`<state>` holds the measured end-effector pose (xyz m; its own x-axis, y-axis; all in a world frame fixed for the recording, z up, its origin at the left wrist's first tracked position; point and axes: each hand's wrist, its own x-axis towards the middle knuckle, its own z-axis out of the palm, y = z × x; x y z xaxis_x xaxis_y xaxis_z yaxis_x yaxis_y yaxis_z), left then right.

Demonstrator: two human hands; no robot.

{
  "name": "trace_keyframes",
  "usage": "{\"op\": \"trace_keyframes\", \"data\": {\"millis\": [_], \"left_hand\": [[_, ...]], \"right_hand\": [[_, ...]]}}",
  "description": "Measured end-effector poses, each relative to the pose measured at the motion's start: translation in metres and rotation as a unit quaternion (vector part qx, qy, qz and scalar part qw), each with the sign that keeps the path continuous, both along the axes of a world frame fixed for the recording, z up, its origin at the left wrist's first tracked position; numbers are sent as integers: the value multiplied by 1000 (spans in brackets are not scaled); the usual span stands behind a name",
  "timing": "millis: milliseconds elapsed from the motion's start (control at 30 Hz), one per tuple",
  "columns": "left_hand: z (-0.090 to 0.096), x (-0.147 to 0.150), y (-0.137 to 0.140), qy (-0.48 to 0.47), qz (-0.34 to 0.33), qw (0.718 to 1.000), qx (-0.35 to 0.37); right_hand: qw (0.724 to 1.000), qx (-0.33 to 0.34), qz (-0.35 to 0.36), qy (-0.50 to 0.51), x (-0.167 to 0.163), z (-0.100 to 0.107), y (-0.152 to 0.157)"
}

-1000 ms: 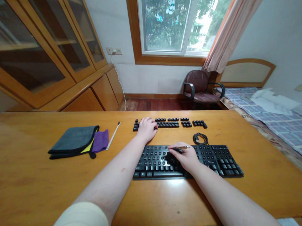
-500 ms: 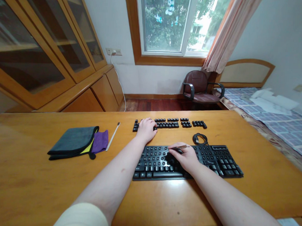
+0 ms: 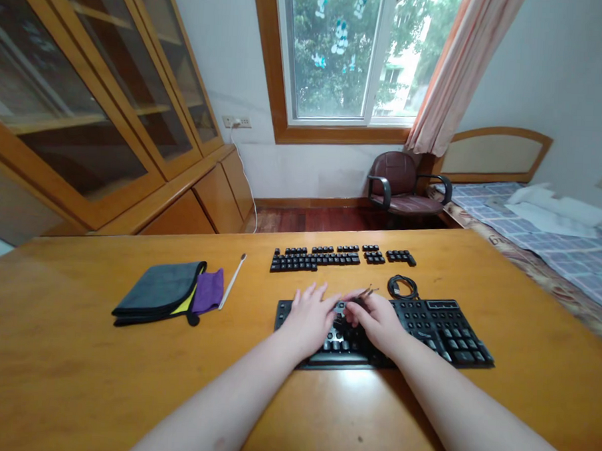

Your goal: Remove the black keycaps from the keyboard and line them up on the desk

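A black keyboard (image 3: 446,325) lies on the desk, with many keycaps off its upper left and middle part. My right hand (image 3: 379,325) is over its middle, fingers closed around what looks like a wire keycap puller (image 3: 366,292), whose two thin prongs point up and away. My left hand (image 3: 307,322) rests over the left part of the keyboard, fingers spread, its index fingertip close to my right fingers. Whether a small keycap is between the hands is hidden. Behind the keyboard, loose black keycaps (image 3: 319,258) are laid out in rows.
The keyboard's coiled cable (image 3: 403,286) lies just behind it. To the left are a toothbrush (image 3: 232,282), a purple cloth (image 3: 209,292) and a folded grey towel (image 3: 158,289) on the wooden desk (image 3: 184,386). Beyond stand a chair (image 3: 395,180) and a bed.
My left hand has come back from the rows of loose keycaps to the keyboard, beside my right hand. The right hand stays over the keyboard's middle with the puller. The view has shifted slightly.
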<state>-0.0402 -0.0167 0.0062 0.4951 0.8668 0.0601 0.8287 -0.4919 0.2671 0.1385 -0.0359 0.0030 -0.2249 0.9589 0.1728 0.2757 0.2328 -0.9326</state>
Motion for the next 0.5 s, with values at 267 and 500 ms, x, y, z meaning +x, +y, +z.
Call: {"op": "trace_keyframes", "data": {"millis": [267,500], "left_hand": [[-8,-17,-15,12,-22,999,-20],[0,-24,-7,-10,-40,999,-22]], "right_hand": [[997,-4,17,-81,0,15,-2],[979,101,16,-177,0,18,-5]]}}
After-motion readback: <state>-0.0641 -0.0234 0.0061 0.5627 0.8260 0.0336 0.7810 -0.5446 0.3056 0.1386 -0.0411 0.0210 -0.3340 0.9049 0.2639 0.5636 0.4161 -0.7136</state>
